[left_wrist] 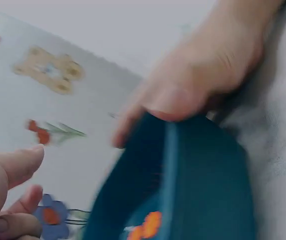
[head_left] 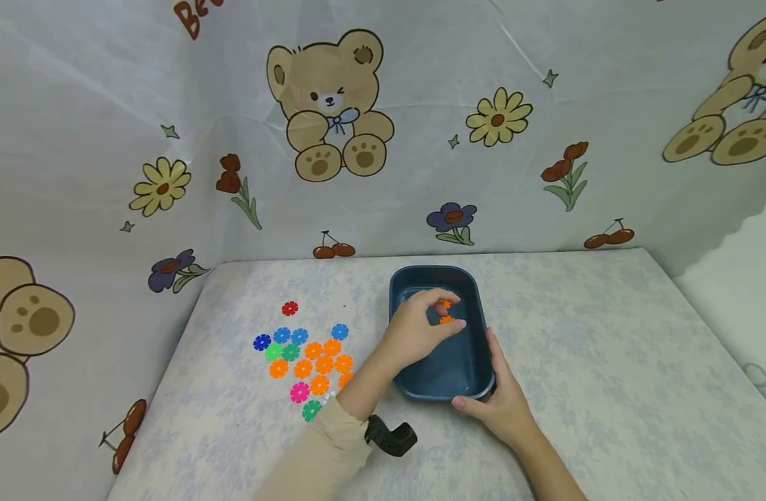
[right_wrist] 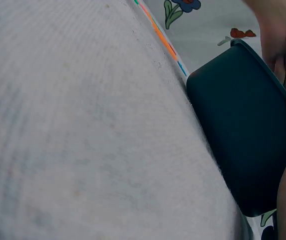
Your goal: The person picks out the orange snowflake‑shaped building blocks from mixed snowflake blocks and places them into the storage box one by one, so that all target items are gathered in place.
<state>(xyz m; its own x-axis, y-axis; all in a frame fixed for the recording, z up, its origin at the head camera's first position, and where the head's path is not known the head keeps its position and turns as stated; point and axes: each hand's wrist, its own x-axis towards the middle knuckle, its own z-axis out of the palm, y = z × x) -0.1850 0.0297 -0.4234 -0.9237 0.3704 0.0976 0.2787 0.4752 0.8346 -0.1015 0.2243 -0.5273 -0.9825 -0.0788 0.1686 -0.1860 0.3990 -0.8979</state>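
Note:
A dark blue rectangular bin (head_left: 445, 369) stands on the table, with orange notched discs (head_left: 446, 319) visible inside it. Over its opening hovers my left hand (head_left: 420, 327), thumb and fingers apart. In the left wrist view, a gap shows between the thumb (left_wrist: 25, 165) and the fingers, with nothing in it. My right hand (head_left: 504, 407) grips the bin at its near right corner, thumb at the front rim and fingers along the right side. The bin's outer wall (right_wrist: 240, 130) fills much of the right wrist view beside that thumb.
Left of the bin, several notched discs (head_left: 324, 364) lie flat in a loose group, mostly orange, with blue, green, pink and red (head_left: 290, 308) ones. My left forearm partly covers the group's near right side. A cloth printed with bears (head_left: 332, 104) hangs behind the table (head_left: 583, 334).

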